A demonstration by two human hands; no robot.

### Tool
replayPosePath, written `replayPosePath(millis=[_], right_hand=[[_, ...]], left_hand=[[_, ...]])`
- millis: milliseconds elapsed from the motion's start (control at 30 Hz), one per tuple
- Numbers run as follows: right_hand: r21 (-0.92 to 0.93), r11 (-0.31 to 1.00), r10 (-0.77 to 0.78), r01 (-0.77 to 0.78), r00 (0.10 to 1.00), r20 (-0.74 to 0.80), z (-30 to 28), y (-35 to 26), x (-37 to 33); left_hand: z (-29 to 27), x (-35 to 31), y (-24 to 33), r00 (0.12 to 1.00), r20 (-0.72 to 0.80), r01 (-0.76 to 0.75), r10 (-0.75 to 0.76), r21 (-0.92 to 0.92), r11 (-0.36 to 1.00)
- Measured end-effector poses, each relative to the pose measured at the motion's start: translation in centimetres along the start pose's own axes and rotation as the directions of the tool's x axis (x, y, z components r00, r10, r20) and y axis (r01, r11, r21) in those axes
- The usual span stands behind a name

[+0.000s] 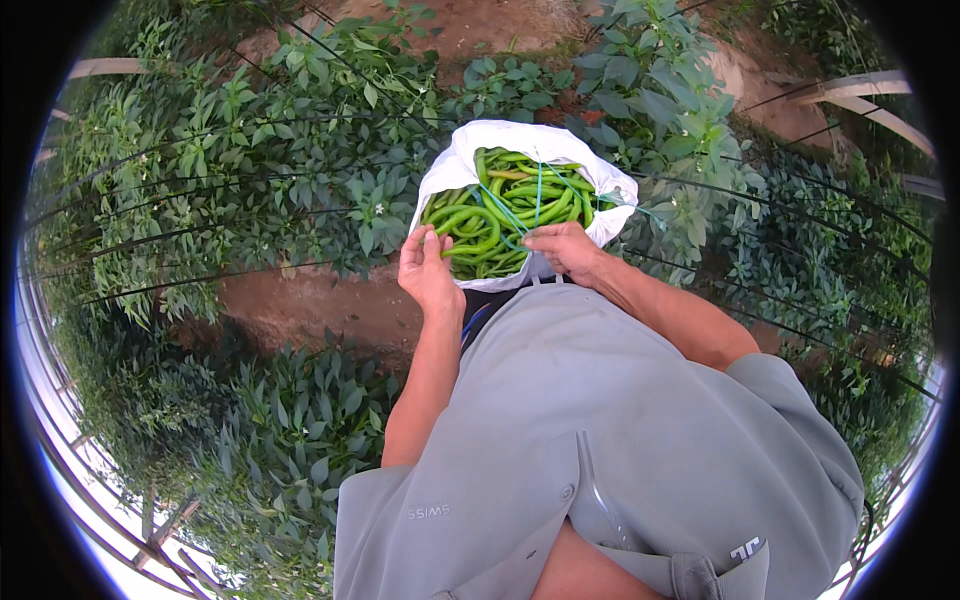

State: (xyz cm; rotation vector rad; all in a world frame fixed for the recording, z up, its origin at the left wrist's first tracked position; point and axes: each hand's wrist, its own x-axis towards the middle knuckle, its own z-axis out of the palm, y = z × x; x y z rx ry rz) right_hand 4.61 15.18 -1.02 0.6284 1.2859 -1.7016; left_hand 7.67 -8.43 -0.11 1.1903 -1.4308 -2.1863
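Note:
A white sack (618, 192) full of long green peppers (520, 190) stands against my front, its mouth wide. Blue-green string (539, 190) crosses the peppers in several strands. Over the near right part of the mouth, my right hand (568, 250) pinches the string between thumb and fingers. My left hand (430, 270) is at the sack's near left rim with its fingers curled together, close beside a curved pepper. What those fingers hold, if anything, is hidden.
Leafy pepper plants (290, 170) crowd both sides, and more plants (650, 110) grow close behind the sack. Dark lines (780, 208) stretch across the rows. Bare brown soil (320, 310) shows at the left. Pale curved frame bars (860, 88) stand at the far right.

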Motion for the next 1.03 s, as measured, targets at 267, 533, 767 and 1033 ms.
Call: replayPosePath(millis=[267, 533, 767, 1033], right_hand=[[-0.006, 1.0, 0.009, -0.009, 1.0, -0.007, -0.1, 0.1, 0.0], [0.003, 1.0, 0.003, -0.003, 1.0, -0.007, -0.4, 0.2, 0.0], [0.012, 1.0, 0.01, -0.009, 1.0, -0.015, -0.2, -0.2, -0.5], [-0.002, 1.0, 0.017, -0.017, 1.0, 0.0, -0.4, -0.1, -0.1]], left_hand=[[0.0, -0.6, -0.3, 0.999, 0.041, -0.022, 0.02, 0.048, 0.999], [0.1, -1.6, 1.0, 0.854, 0.358, -0.516, 0.378, 0.682, 0.518], [1.7, -1.7, 2.8, 0.483, 0.774, -0.779, 0.409, 0.593, -0.203], [1.3, 1.8, 0.9, 0.519, 0.855, -0.855, 0.01, 0.519, -0.016]])
